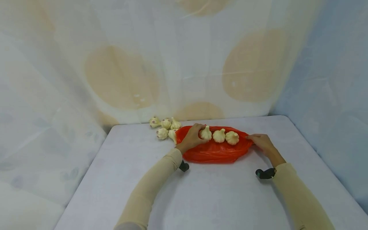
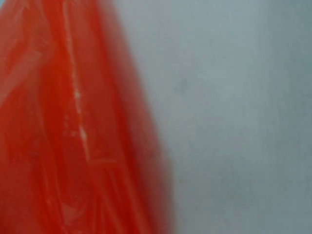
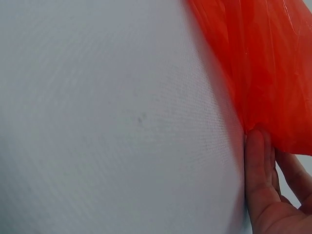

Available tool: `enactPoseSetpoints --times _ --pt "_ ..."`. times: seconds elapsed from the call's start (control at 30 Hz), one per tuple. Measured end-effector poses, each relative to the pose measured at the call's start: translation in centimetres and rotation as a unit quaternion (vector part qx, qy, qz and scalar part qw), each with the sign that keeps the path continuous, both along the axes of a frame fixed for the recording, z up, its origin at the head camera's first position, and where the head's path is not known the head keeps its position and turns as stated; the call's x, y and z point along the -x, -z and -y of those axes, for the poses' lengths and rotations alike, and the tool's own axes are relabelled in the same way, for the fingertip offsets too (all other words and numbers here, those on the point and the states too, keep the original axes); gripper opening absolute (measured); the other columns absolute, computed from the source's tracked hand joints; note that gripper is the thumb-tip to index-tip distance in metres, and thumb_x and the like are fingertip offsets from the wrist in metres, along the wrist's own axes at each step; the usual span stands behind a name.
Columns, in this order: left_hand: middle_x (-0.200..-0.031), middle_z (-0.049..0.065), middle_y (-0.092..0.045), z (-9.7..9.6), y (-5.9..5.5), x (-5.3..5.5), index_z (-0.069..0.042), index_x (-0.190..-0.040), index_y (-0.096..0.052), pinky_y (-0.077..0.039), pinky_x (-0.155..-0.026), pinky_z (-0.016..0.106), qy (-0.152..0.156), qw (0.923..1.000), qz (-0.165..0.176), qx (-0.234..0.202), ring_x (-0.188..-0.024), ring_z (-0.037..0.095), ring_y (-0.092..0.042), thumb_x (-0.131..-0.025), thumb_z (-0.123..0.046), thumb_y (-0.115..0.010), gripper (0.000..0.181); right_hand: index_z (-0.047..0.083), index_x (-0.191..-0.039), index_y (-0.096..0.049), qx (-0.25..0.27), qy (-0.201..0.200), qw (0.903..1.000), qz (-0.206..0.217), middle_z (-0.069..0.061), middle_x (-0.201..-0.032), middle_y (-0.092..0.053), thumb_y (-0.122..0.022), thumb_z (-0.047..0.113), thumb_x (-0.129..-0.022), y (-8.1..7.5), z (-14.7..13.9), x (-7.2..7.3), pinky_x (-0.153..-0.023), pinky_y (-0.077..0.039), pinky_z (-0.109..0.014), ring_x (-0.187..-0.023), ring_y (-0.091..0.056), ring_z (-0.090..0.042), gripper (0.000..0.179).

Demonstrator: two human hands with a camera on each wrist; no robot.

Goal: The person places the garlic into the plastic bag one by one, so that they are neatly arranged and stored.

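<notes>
A red plastic bag (image 1: 211,155) lies spread on the table, its edges raised around three garlic bulbs in a row. My left hand (image 1: 192,137) grips the leftmost garlic bulb (image 1: 205,134), thumb and fingers around its sides. To its right sit a middle bulb (image 1: 219,136) and a right bulb (image 1: 232,138). At the bag's right end my right hand (image 1: 262,142) pinches the plastic edge; in the right wrist view the fingers (image 3: 258,165) meet the red film (image 3: 273,73). The left wrist view has only the bag (image 2: 58,122) and tabletop, with the hand out of sight.
Several more garlic bulbs (image 1: 162,133) cluster left of the bag near the table's back edge, one (image 1: 173,135) touching or close to the plastic. White cloth covers the table (image 1: 218,195). A patterned curtain (image 1: 184,64) hangs behind and at both sides.
</notes>
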State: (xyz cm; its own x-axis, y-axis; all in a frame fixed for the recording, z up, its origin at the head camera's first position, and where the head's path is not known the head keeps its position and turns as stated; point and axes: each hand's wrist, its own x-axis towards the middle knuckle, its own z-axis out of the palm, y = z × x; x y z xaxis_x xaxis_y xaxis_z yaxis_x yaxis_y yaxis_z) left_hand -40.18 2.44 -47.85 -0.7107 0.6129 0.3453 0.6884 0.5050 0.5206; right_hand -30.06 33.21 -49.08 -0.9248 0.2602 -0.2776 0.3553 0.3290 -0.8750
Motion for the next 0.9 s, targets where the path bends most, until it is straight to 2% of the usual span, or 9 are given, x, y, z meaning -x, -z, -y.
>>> enactPoseSetpoints --times 0.27,0.57,0.73,0.9 --pt "-0.109 -0.002 -0.047 -0.1 0.6 0.3 -0.013 -0.118 -0.050 -0.036 -0.088 0.023 -0.007 1.0000 -0.006 0.004 -0.099 0.009 -0.043 -0.065 -0.033 -0.075 0.062 0.000 -0.122 -0.046 0.004 -0.006 1.0000 -0.002 -0.018 -0.122 -0.046 -0.053 0.044 -0.081 -0.1 -0.1 0.0 -0.094 -0.033 -0.043 -0.107 -0.043 -0.030 0.060" --pt "-0.112 -0.004 -0.046 -0.4 1.1 0.7 -0.016 -0.117 -0.050 -0.036 -0.089 0.024 -0.006 0.9998 0.016 0.004 -0.102 0.009 -0.042 -0.066 -0.033 -0.074 0.059 0.001 -0.122 -0.047 0.004 -0.007 1.0000 -0.005 -0.018 -0.121 -0.046 -0.053 0.044 -0.081 -0.3 -0.2 -0.2 -0.093 -0.034 -0.042 -0.106 -0.043 -0.030 0.059" --pt "-0.114 -0.004 -0.047 -0.9 1.0 0.8 -0.016 -0.114 -0.053 -0.035 -0.090 0.025 0.009 0.9998 0.015 0.013 -0.106 0.010 -0.041 -0.066 -0.036 -0.073 0.056 0.001 -0.121 -0.047 -0.001 -0.005 1.0000 -0.005 -0.018 -0.121 -0.046 -0.053 0.043 -0.082 -0.3 -0.3 -0.2 -0.093 -0.034 -0.042 -0.106 -0.043 -0.030 0.059" --pt "-0.113 -0.003 -0.048 -1.2 0.9 0.6 -0.015 -0.115 -0.054 -0.036 -0.089 0.026 0.011 0.9994 0.015 0.029 -0.105 0.011 -0.041 -0.068 -0.035 -0.072 0.054 0.001 -0.122 -0.047 0.002 -0.003 1.0000 -0.002 -0.018 -0.122 -0.046 -0.053 0.043 -0.081 -0.3 -0.3 -0.1 -0.091 -0.036 -0.040 -0.106 -0.043 -0.029 0.059"
